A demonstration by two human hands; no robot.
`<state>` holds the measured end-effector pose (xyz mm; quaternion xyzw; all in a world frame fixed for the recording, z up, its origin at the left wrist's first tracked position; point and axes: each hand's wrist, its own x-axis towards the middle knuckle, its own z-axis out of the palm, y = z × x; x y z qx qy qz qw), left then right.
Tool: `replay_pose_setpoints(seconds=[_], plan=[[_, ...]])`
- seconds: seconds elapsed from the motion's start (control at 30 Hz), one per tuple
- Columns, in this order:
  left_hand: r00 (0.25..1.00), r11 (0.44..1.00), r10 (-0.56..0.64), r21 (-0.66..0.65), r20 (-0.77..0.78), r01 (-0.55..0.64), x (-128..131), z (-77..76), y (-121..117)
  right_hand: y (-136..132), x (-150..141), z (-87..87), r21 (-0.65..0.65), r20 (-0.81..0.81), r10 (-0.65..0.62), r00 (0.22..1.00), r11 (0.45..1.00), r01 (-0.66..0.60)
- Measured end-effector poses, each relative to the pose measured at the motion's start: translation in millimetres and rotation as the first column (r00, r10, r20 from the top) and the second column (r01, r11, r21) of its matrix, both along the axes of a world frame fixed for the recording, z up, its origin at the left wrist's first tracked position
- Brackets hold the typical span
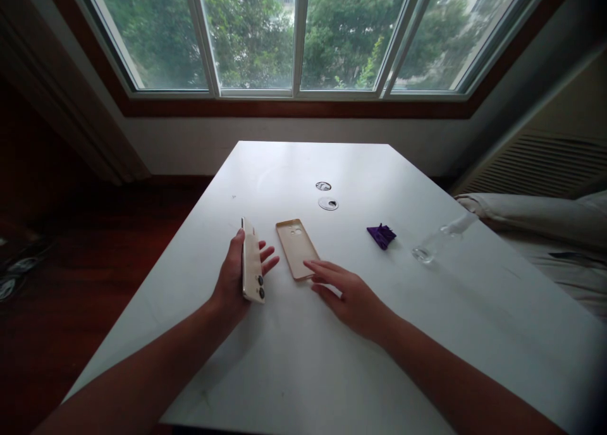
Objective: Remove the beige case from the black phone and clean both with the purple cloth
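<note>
My left hand (232, 274) holds a pale smartphone (251, 264) tipped on its edge, its back with two dark camera lenses facing right. The thumb lies along the phone's left edge, and fingertips stick out past its right side. Just to the right, a beige phone case (296, 248) lies on the white table, its hollow side up and its camera cutout at the far end. My right hand (344, 293) is at the case's near right corner. Its fingers are stretched out over that corner and the thumb is apart; whether they touch the case I cannot tell.
A crumpled purple cloth (382, 235) lies right of the case on the white table (284, 359). Beyond it a clear bottle (434, 245) lies on its side. Two round grommets (328, 203) are set in the tabletop. A window (294, 43) is behind.
</note>
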<state>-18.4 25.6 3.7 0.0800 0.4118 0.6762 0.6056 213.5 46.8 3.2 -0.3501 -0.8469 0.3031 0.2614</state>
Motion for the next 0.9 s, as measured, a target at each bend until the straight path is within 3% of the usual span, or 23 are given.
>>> replay_pose_setpoints(seconds=[0.1,0.23,0.47,0.67,0.77,0.9], plan=[[0.999,1.0,0.006,0.011,-0.036,-0.006,2.9,-1.0,-1.8,-5.5,-2.0,4.0,-0.08,0.027,0.093,0.995,0.993,-0.091],[0.998,0.999,-0.029,0.02,-0.057,0.03,10.0,2.0,-7.0,-11.7,-2.3,11.6,-0.129,0.032,0.122,0.992,0.985,-0.117],[0.988,0.988,-0.153,0.023,-0.013,0.154,26.5,3.9,-22.8,-35.7,-14.5,11.8,0.019,0.158,0.206,0.966,0.977,-0.211],[0.99,0.985,-0.141,0.097,-0.025,0.143,31.4,4.3,-24.5,-37.4,-14.7,14.3,0.101,0.236,0.213,0.948,0.965,-0.242],[0.993,0.986,-0.117,0.115,-0.009,0.117,25.9,7.4,-18.5,-31.8,-10.1,16.6,0.142,0.149,0.177,0.973,0.97,-0.198],[0.993,0.979,-0.113,0.166,-0.028,0.116,19.8,8.2,-11.3,-23.2,-2.0,18.1,0.088,-0.039,-0.032,0.999,0.996,0.035]])
